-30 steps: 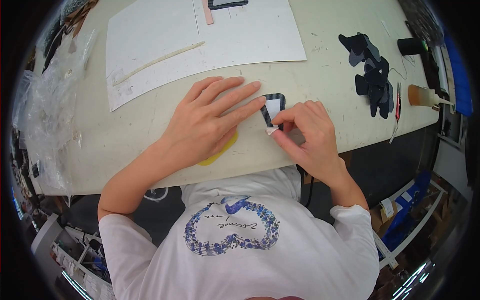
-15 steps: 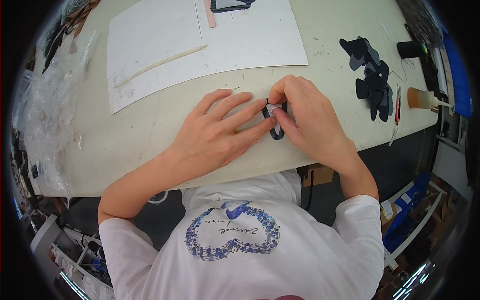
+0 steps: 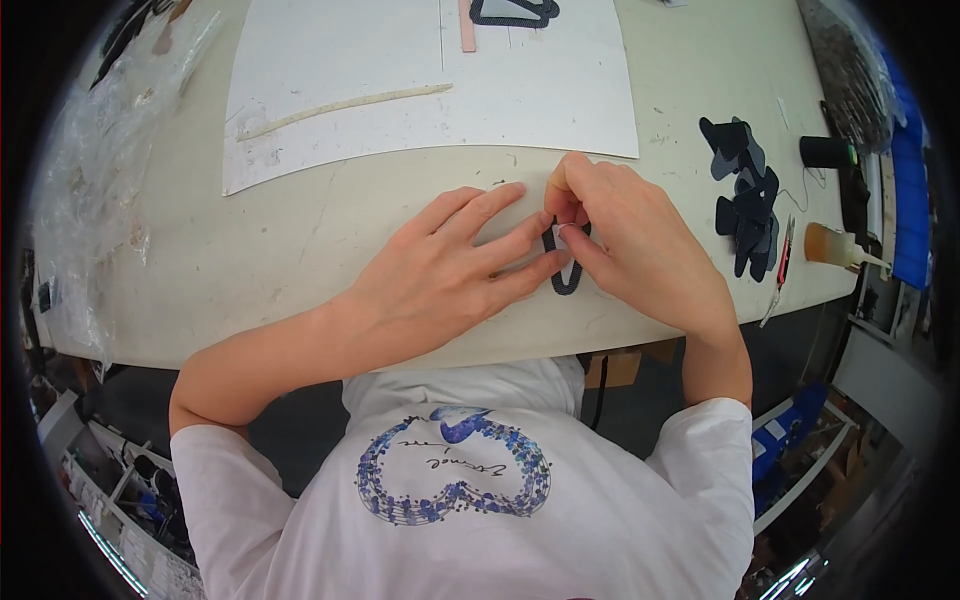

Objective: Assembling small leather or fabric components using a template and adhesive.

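A small dark cloth piece (image 3: 566, 284) with a ribbed black border and a pale centre lies on the table near its front edge. My left hand (image 3: 440, 262) is palm down with its fingers spread, and two fingertips touch the piece's left side. My right hand (image 3: 645, 238) is closed, its thumb and fingers pinching the upper part of the piece at the border. The bent fingers partly hide that upper part.
A white board (image 3: 320, 60) bears a pale strip (image 3: 350, 103), a pink strip (image 3: 467, 28) and black-edged pieces (image 3: 515, 20). Clear plastic bags (image 3: 95, 200) lie left. Dark cut pieces (image 3: 752, 205), a black spool (image 3: 828, 152), a red-handled tool (image 3: 783, 262) and an amber bottle (image 3: 835, 246) are right.
The whole view has shifted and turned slightly. Both hands keep nearly the same hold on the cloth piece, with only small finger movements of the right hand at its upper border.
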Demonstrator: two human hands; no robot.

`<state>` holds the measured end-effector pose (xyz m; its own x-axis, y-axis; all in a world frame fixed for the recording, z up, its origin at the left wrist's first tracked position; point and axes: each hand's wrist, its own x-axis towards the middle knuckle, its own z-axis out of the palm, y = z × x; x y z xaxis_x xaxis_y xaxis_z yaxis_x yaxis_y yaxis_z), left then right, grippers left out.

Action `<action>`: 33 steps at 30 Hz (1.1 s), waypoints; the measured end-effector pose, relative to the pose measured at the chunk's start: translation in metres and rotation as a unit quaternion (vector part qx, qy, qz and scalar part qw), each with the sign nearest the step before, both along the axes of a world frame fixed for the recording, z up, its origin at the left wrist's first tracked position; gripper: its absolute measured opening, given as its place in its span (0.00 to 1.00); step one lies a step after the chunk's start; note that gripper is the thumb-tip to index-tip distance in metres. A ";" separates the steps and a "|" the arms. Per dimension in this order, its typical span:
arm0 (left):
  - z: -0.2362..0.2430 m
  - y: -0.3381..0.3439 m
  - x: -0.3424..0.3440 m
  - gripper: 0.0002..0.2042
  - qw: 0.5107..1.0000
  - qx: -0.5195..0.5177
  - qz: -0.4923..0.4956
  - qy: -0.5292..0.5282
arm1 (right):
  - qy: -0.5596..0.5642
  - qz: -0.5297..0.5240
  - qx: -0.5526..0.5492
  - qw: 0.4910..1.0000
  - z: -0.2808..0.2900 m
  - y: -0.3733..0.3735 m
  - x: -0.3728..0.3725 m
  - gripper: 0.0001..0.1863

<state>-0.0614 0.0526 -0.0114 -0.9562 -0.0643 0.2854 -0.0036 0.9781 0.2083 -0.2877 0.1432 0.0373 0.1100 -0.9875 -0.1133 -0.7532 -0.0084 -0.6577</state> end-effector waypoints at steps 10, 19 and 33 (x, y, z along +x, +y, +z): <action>-0.002 0.003 0.003 0.24 1.000 0.008 0.006 0.002 | -0.008 0.020 -0.014 1.000 0.005 0.011 0.000 0.12; -0.003 0.002 0.003 0.28 1.000 0.013 0.010 0.011 | 0.049 -0.116 -0.143 0.982 -0.017 0.040 0.003 0.14; 0.006 0.004 0.006 0.30 0.996 0.070 -0.042 -0.046 | 0.132 -0.075 -0.163 0.975 -0.038 0.090 0.023 0.26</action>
